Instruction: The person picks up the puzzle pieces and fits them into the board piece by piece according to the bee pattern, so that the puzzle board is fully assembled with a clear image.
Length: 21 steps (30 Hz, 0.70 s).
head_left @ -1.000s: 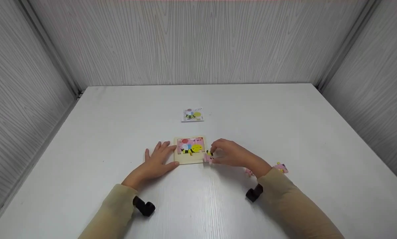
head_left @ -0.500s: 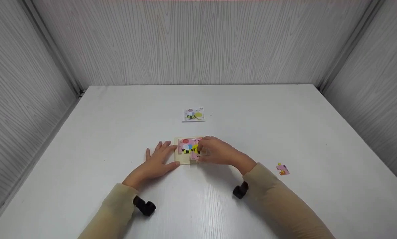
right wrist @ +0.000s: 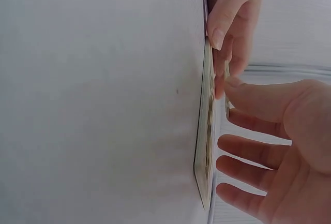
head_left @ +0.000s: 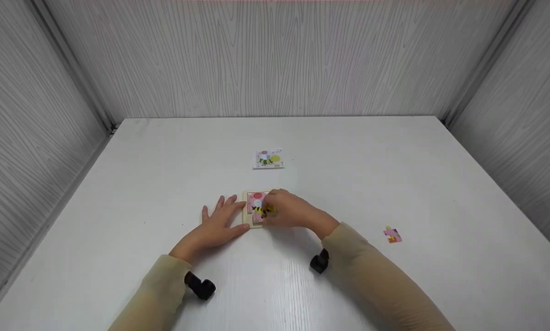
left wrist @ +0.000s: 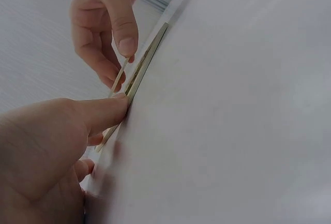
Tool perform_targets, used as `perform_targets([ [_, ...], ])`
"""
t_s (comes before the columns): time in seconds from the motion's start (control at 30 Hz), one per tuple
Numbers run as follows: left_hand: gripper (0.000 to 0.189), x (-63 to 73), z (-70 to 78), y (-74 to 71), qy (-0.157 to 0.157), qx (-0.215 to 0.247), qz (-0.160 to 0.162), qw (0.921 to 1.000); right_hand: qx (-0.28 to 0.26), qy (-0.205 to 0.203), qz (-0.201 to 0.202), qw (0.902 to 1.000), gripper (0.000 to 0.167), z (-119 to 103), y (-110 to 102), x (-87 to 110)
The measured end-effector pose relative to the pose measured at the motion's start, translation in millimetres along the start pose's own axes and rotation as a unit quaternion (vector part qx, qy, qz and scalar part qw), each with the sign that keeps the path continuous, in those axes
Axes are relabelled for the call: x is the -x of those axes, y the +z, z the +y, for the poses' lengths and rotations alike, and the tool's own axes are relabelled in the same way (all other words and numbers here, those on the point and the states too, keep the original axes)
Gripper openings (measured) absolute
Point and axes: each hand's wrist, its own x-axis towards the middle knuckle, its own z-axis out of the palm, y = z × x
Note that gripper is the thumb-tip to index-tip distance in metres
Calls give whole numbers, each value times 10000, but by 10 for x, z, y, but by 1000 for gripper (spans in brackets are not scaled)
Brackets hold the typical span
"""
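Fingers of the right hand (head_left: pixel 294 209) pinch a puzzle piece (right wrist: pixel 226 90) between thumb and forefinger, the other three held out, apart from it. That piece is over the frame (head_left: pixel 248 219), near its lower edge; from the right wrist I see a narrow gap between the two. The left hand (head_left: pixel 218 228) is spread on the table (head_left: pixel 164 161) at the frame's left side, fingers apart, forefinger and thumb touching its edge. Other pieces (head_left: pixel 257 196) sit inside the frame, showing pink ground and a red disc, though the right hand hides much of them. Well to the frame's right, slightly nearer the person, lies a loose piece (head_left: pixel 393 235), pink with a yellow knob. Beyond the frame, on its far side, is a card (head_left: pixel 269 159) with a bee on it. Pale sleeves (head_left: pixel 162 278) and black wrist cameras (head_left: pixel 204 289) are on the frame's near side.
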Motion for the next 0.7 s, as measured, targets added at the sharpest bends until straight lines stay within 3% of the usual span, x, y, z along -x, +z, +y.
perform_targets([
  [0.33,64,-10,-16,1,7,-73,-9,10000,-14,183,-123,9998,31,-43,15,-66],
  [0.7,61,-13,-29,-6,45,-32,-4,10000,321,-36,-12,9995,27,-62,40,-102],
])
